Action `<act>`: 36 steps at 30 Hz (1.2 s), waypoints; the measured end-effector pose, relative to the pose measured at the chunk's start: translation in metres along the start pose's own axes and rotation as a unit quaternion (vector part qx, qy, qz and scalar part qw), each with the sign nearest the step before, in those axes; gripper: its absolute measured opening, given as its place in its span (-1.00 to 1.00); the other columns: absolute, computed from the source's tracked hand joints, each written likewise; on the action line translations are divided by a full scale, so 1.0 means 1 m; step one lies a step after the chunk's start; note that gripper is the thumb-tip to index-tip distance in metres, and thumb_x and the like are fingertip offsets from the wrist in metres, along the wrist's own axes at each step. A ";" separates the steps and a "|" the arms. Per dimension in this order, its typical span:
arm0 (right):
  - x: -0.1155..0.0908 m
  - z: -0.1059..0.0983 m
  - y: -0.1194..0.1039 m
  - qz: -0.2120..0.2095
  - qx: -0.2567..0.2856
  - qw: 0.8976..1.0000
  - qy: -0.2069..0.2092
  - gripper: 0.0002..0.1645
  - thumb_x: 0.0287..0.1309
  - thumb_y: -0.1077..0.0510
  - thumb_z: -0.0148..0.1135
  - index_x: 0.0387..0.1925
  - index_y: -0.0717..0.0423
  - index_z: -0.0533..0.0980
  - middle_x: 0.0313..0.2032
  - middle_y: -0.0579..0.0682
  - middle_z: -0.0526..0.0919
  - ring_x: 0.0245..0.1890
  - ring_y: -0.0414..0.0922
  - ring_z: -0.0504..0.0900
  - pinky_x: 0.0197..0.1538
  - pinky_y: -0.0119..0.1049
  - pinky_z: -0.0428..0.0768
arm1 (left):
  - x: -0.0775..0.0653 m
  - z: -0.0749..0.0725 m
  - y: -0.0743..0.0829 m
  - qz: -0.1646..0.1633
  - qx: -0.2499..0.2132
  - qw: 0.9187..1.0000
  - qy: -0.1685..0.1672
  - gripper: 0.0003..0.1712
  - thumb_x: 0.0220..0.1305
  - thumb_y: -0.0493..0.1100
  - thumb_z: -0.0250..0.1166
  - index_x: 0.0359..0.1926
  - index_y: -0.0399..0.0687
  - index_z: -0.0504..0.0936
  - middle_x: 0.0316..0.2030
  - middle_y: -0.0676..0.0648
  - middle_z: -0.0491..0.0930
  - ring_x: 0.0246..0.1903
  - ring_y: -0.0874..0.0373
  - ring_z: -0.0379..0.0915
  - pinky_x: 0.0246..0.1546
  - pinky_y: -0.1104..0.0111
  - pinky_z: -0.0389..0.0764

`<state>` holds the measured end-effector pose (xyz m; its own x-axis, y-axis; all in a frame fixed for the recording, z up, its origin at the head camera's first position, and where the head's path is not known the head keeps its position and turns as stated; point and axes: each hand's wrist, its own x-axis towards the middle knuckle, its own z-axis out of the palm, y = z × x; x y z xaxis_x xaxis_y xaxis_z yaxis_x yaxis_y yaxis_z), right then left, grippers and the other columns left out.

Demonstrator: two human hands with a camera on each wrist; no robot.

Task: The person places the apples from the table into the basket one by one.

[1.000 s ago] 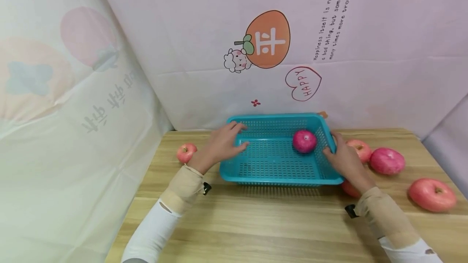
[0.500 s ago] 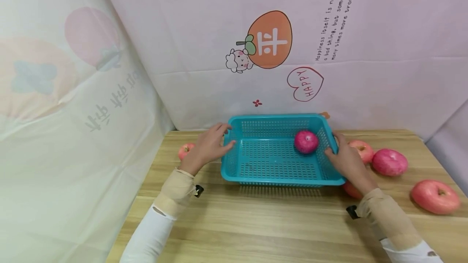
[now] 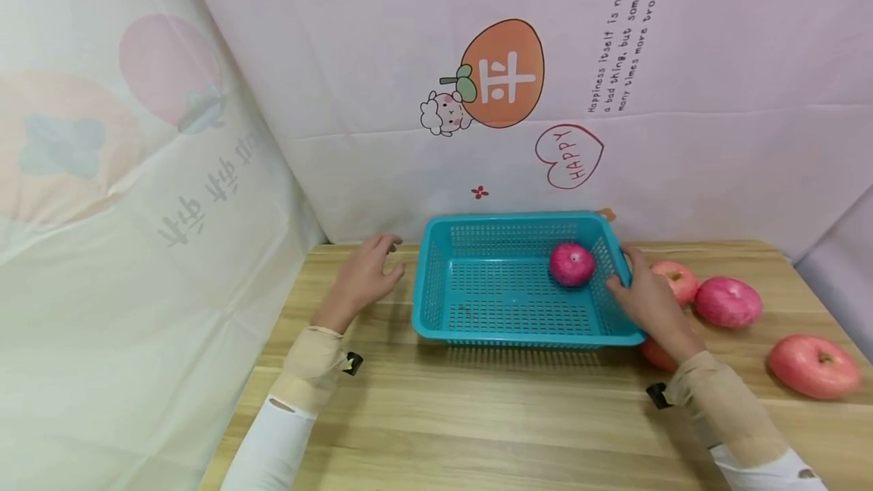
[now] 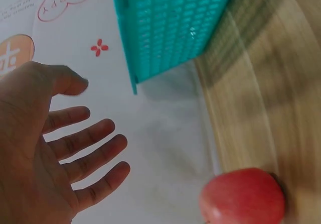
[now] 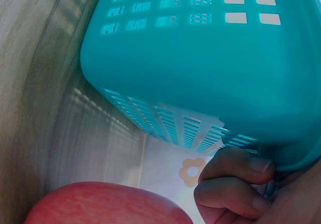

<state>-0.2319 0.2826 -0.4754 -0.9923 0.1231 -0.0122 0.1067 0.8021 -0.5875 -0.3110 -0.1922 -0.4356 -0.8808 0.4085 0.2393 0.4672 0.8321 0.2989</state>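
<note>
A turquoise perforated plastic basket is at the back middle of the wooden table, with one magenta round fruit inside at its right end. My right hand grips the basket's right rim; its curled fingers show under that rim in the right wrist view. Left of the basket, my left hand is held apart from it, fingers spread and holding nothing. A red apple lies on the table near the left hand in the left wrist view, hidden behind that hand in the head view.
Right of the basket lie a red apple, another magenta fruit and a larger red apple. One more red fruit is partly hidden under the right wrist. A printed cloth hangs behind the wooden table.
My left hand has drawn back leftward from the basket's left rim, covering the small apple there. The right hand keeps its grip, and the basket stays about where it was.
</note>
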 end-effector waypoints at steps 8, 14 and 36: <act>0.000 0.000 -0.001 0.001 0.000 1.000 -0.003 -0.08 0.54 0.03 0.07 0.66 0.31 -0.07 0.01 0.60 0.60 -0.39 0.16 0.66 -0.40 -0.08 0.65 | -0.006 0.004 -0.019 -0.018 0.015 1.000 0.004 -0.43 0.38 0.00 0.36 0.32 -0.14 0.55 0.22 -0.21 0.63 0.23 -0.15 0.55 0.21 -0.06 0.64; 0.000 0.000 0.000 -0.004 -0.001 1.000 -0.001 -0.08 0.53 0.03 0.07 0.66 0.32 -0.07 -0.02 0.59 0.61 -0.41 0.14 0.65 -0.42 -0.10 0.63 | -0.008 0.006 -0.030 -0.061 0.026 0.998 -0.014 -0.34 0.33 0.09 0.41 0.34 -0.09 0.52 0.29 -0.17 0.57 0.33 -0.18 0.46 0.31 -0.17 0.52; 0.000 0.000 -0.001 -0.003 0.005 1.000 -0.001 -0.07 0.53 0.05 0.05 0.66 0.34 -0.11 -0.21 0.47 0.65 -0.51 0.06 0.62 -0.52 -0.19 0.53 | -0.016 0.016 -0.064 -0.130 0.009 0.991 -0.028 -0.24 0.27 0.08 0.35 0.43 -0.07 0.47 0.46 -0.27 0.36 0.53 -0.27 0.13 0.40 -0.39 0.27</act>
<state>-0.2317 0.2814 -0.4751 -0.9930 0.1173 -0.0107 0.1006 0.7968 -0.5958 -0.3280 -0.2462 -0.4736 -0.9744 0.1994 0.1037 0.2228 0.9181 0.3278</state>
